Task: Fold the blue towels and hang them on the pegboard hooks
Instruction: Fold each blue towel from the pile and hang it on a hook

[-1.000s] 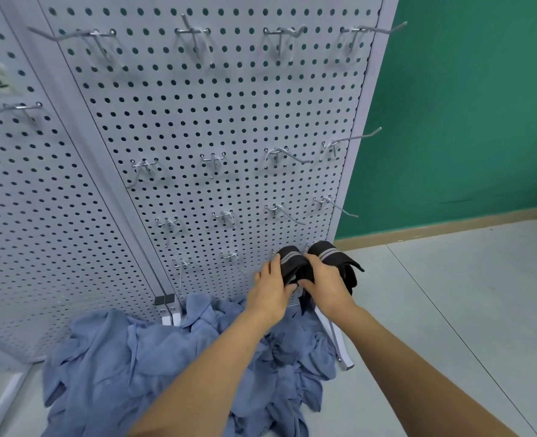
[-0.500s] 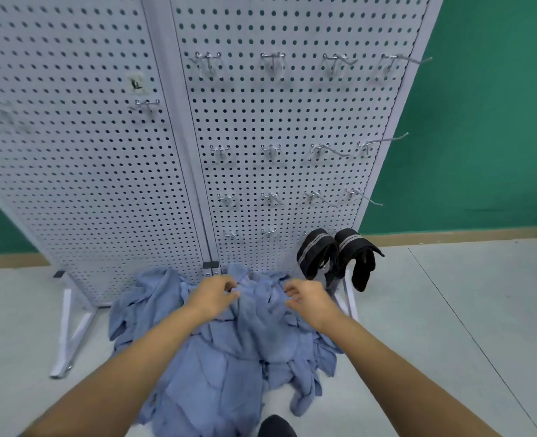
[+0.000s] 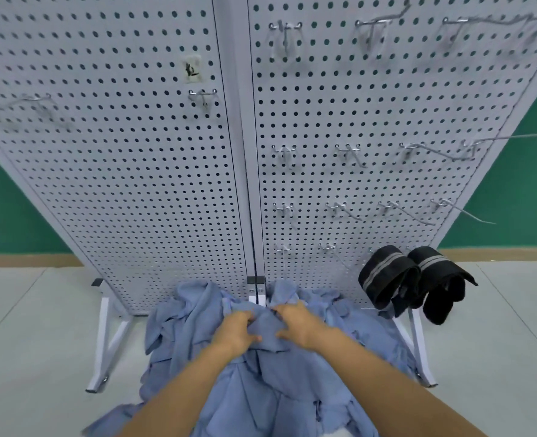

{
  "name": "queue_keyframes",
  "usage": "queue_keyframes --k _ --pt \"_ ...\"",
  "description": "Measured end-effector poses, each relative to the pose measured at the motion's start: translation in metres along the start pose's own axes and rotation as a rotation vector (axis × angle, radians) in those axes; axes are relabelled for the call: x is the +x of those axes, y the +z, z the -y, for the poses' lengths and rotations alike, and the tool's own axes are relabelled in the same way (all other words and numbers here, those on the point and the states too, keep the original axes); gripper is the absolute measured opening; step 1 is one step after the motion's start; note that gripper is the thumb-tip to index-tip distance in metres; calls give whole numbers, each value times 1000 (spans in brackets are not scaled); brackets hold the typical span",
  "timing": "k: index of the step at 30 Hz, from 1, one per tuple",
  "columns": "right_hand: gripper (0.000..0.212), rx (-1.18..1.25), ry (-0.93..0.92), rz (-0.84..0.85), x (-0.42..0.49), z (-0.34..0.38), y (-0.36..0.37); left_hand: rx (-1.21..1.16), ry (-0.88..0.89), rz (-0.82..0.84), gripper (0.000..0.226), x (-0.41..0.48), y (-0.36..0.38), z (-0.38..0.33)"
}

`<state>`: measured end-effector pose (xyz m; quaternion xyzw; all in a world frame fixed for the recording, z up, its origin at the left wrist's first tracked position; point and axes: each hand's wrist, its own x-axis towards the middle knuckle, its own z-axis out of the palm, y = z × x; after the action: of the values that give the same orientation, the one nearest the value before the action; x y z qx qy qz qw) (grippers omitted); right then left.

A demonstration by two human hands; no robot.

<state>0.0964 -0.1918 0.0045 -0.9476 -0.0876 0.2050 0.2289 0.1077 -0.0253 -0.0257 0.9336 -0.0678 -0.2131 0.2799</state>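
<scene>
Towels [image 3: 260, 389] of blue cloth lie in a crumpled heap on the floor [image 3: 40, 326], against the foot of the white pegboard [image 3: 134, 184], where its two panels meet. The left hand [image 3: 237, 331] and the right hand [image 3: 298, 323] are close together on the far top of the heap, fingers curled and clamped on one fold, I think to pull a single piece free for folding. The hooks [image 3: 284, 152] above carry no blue cloth yet; two black striped bands [image 3: 386, 275] hang on low hooks at the right. Half a second before, the hands were more apart on the heap; now they are closer together, and the board looks nearer.
</scene>
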Motion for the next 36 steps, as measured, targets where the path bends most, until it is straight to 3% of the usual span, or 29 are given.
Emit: queue_keyframes --k 1,3,5,7,9,14,17,19,22,26,29,34,36 --pt "36 -19 6 -1 1 -2 1 20 12 -1 13 0 -1 0" --pt "30 -43 6 -18 -3 -3 -4 4 61 -60 41 -2 -7 0" --pt "21 -32 0 -51 -12 1 -18 -63 123 -175 49 -12 -21 -5" --pt "12 32 -37 -112 -27 6 -37 -151 201 -256 31 -29 -42 -19" --pt "28 74 -94 -188 -43 15 -59 -269 258 -311 11 -48 -66 -41" --pt "23 271 -226 -319 -92 54 -118 -430 294 -417 16 -93 -118 -104" --pt "30 246 -263 -371 -130 75 -154 -591 369 -435 22 -132 -146 -144" --pt "26 122 -257 -386 -155 86 -174 -580 427 -439 23 -156 -162 -162" --pt "19 123 -240 -463 -191 100 -199 -482 472 -400 24 -184 -181 -180" --pt "8 355 -288 -575 -228 118 -219 -233 404 -254 39 -218 -192 -197" --pt "14 599 -358 -528 -251 135 -222 -255 376 -206 36 -237 -188 -214" --pt "17 798 -417 -615 -274 133 -218 -519 381 -306 29 -258 -189 -233" --pt "12 743 -386 -650 -282 123 -215 -463 389 -384 34 -262 -194 -233"
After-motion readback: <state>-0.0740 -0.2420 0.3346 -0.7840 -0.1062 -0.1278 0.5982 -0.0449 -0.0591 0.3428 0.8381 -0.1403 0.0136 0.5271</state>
